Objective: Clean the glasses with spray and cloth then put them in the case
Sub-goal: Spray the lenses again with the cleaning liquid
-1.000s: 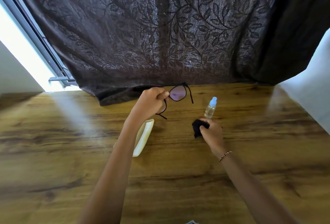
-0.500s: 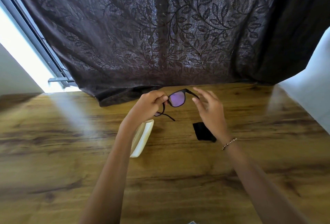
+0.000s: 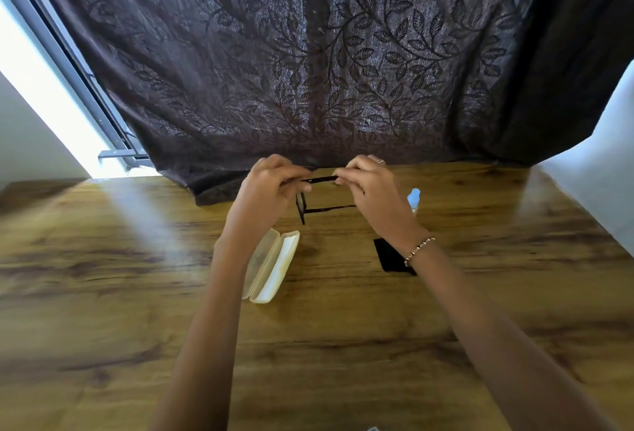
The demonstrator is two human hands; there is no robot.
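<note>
Item: glasses, one pair, dark frame. Held in the air above the far middle of the worktop, clear of its surface, in front of the curtain. Left hand pinches one end of the frame; right hand pinches the other. Both hands are closed on the glasses. One temple arm hangs below, between the hands; the lenses are hard to make out.

Item: case, one, pale, hinged, lying open on the worktop near the left forearm.

Item: cloth, one, black, flat on the worktop, partly under the right wrist.

Item: spray bottle, one, small, blue cap, upright behind the right hand, mostly hidden.

Item: bracelet, one, on the right wrist.

Condition notes, as judgement: the temple arms appear to be mid-fold for casing. Fingertips sit close to the lenses, so fresh smudges are possible. A forced hinge or a loose pinch could twist or drop the frame onto the hard worktop. The right hand, drawing back, could knock over the bottle close behind it.
</note>
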